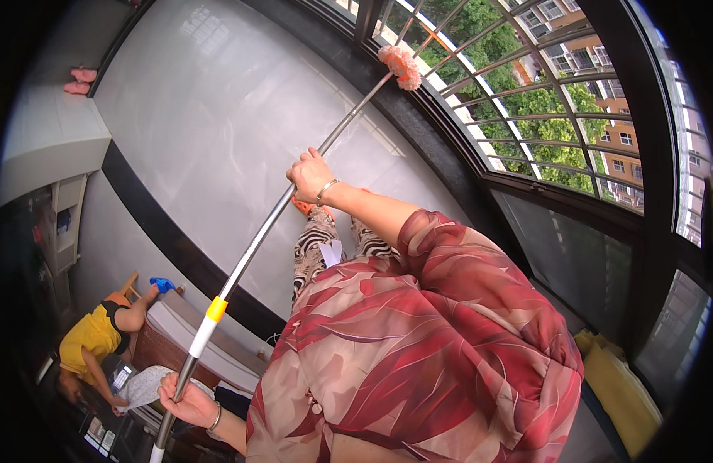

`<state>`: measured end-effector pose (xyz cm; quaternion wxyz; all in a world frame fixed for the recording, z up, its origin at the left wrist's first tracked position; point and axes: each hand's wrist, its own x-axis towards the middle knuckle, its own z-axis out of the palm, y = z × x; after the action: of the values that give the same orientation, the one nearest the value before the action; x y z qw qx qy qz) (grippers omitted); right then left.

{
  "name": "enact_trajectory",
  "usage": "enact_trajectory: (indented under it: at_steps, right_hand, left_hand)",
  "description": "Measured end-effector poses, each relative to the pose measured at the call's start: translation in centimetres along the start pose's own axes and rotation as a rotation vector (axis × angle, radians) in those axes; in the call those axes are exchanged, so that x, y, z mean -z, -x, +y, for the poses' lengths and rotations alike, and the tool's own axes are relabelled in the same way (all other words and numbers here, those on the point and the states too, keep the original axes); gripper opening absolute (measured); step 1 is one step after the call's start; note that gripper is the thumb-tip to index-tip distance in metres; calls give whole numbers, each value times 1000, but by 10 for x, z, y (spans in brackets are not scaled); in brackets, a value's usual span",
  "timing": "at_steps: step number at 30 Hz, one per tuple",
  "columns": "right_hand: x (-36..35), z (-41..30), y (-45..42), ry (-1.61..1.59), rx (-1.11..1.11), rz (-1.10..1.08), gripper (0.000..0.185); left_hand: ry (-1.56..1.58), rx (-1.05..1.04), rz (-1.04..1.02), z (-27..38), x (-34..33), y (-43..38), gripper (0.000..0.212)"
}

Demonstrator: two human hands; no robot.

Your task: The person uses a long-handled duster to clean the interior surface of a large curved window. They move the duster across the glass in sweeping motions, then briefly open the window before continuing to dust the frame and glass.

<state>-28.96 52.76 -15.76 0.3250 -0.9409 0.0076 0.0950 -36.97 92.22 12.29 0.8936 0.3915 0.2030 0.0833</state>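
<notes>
A long telescopic mop pole (253, 249) runs slantwise from lower left to upper right, metal with a yellow collar and white sleeves. My right hand (310, 176) grips its upper, thinner section. Lower down, near the pole's back end, my left hand (188, 399) is wrapped around it. At the far end sits a pink and white fluffy mop head (400, 68), in front of the lower track of the window frame (466, 153). Whether it touches the frame I cannot tell.
Metal bars (521, 116) span the window on the right. At lower left a person in a yellow top (87, 341) bends beside a cushioned wooden seat (200, 335). A white cabinet (55, 144) stands at left. Yellow cloth (620, 393) lies at lower right.
</notes>
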Motion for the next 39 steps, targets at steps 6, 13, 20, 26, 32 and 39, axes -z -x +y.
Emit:
enact_trajectory:
  at_steps: [6, 13, 20, 26, 32, 39]
  right_hand:
    - [1, 0, -1, -7, 16, 18, 11]
    - [-15, 19, -1, 38, -4, -48, 9]
    - [-25, 21, 44, 77, -58, -149, 10]
    - [-12, 12, 40, -19, -85, -157, 9]
    - [-1, 22, -4, 38, 54, -128, 10]
    - [31, 39, -3, 4, 112, -191, 10]
  left_hand:
    - [28, 2, 12, 4, 0, 5, 30]
    - [38, 22, 42, -17, -5, -3, 28]
    - [15, 59, 92, -20, 2, -5, 28]
    - [-54, 14, 74, -15, -25, 0, 29]
    - [-178, -109, -66, -12, -70, 7, 29]
    - [-181, -149, -451, -29, -104, 19, 35]
